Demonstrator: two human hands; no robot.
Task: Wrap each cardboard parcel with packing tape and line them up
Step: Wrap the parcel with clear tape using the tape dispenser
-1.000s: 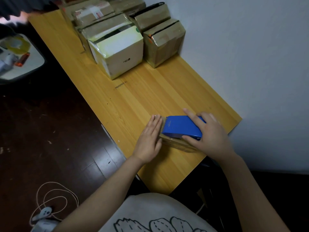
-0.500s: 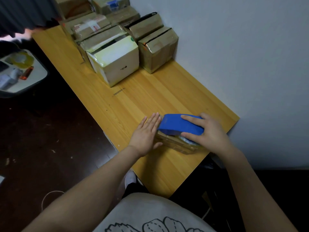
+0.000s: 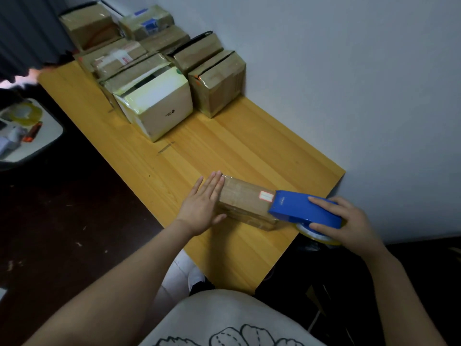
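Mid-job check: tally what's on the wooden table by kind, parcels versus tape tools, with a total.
cardboard parcels by the wall: 8, as far as their overlap lets me tell
parcel being taped: 1
blue tape dispenser: 1
Total: 10

i wear a pale grey-white top (image 3: 232, 313) with a black line drawing (image 3: 224, 338) of rounded, dashed shapes — my left hand (image 3: 202, 208) and right hand (image 3: 346, 226) bare, forearms too.
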